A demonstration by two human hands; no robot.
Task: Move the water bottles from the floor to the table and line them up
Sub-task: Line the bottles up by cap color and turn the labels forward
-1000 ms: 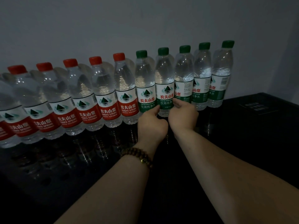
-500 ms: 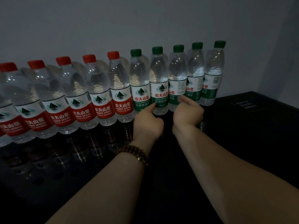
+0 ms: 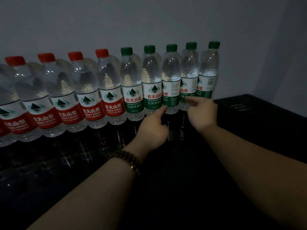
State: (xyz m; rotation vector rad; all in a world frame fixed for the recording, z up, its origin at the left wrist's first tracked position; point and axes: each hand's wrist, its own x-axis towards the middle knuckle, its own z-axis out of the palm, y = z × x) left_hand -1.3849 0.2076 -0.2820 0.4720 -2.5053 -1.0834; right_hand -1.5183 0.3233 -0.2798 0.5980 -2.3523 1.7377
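Fingers (image 3: 162,111) of my left hand (image 3: 152,127): index stretched out, tip against the lower label of the third green-capped bottle (image 3: 171,77); the others are curled in and hold nothing.
Fingers (image 3: 191,101) of my right hand (image 3: 202,112): blurred. Thumb and forefinger look drawn close together by the foot of the fourth green-capped bottle (image 3: 189,72), but I cannot tell whether they pinch it or only brush it.
Done so far: the water bottles (image 3: 109,90) stand upright in one row on the dark surface (image 3: 182,171), close to the wall (image 3: 149,22). The red-capped bottles (image 3: 86,97) are to the left and five green-capped bottles (image 3: 132,90) to the right.
Left to do: I judge the carrying mostly over and this to be fine straightening. The floor is out of view, so I cannot say whether any bottles wait there.
Spacing: neighbours touch or stand just beside each other, and the row runs off the left edge.
Labels: the two leftmost green ones face me. The next three are turned aside, which is probably what I am correcting.
Bottle look: clear plastic, water inside, caps on, mirrored faintly in the glossy top.
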